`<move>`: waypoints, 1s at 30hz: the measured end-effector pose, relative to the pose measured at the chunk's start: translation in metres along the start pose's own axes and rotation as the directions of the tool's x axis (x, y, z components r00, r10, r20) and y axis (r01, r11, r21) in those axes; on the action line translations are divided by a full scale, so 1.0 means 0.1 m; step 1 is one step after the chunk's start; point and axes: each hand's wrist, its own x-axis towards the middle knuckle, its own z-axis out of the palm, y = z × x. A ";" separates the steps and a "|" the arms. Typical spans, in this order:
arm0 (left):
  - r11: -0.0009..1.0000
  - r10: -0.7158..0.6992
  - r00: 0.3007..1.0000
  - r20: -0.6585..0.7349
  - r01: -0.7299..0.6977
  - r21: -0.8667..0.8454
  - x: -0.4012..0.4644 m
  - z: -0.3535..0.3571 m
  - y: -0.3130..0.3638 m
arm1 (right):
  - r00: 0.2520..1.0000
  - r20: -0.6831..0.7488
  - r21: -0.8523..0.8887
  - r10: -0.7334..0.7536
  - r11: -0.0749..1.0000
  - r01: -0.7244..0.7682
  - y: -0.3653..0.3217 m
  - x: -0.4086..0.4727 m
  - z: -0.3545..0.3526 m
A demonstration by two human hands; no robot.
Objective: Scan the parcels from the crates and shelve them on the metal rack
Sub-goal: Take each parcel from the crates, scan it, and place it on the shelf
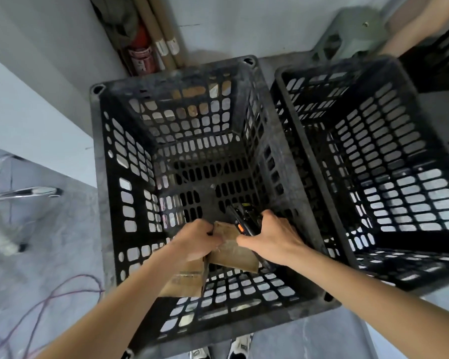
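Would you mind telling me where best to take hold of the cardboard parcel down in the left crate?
Probably by its upper edge, coming straight down from above: the cardboard parcel sits deep in the black crate, whose tall walls block any side approach. The left hand already grips that top edge, while the right hand holds the scanner.

Cardboard parcel and handheld scanner inside a black slotted crate

A flat brown cardboard parcel [233,251] is held low inside the left crate [145,161], near its front wall, tilted; a second cardboard piece [186,281] lies just below it. A black handheld scanner [240,221] with an orange side button rests against the parcel's upper edge. The right crate [389,141], also black with slotted walls, stands just beside the first, their rims almost touching.
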 end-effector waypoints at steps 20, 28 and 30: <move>0.616 0.059 0.878 -0.475 -0.406 -0.675 -1.50 -1.03 0.46 | 0.842 -0.430 0.349 -0.325 0.801 0.487 -0.61 -1.01 -0.91; 0.584 0.180 0.861 -0.476 -0.483 -0.653 -1.98 -0.95 0.57 | 0.768 -0.522 0.303 -0.371 0.761 0.574 -0.48 -1.54 -1.07; 0.619 0.210 0.847 -0.488 -0.502 -0.605 -2.11 -0.91 0.57 | 0.748 -0.542 0.284 -0.383 0.754 0.593 -0.40 -1.68 -1.10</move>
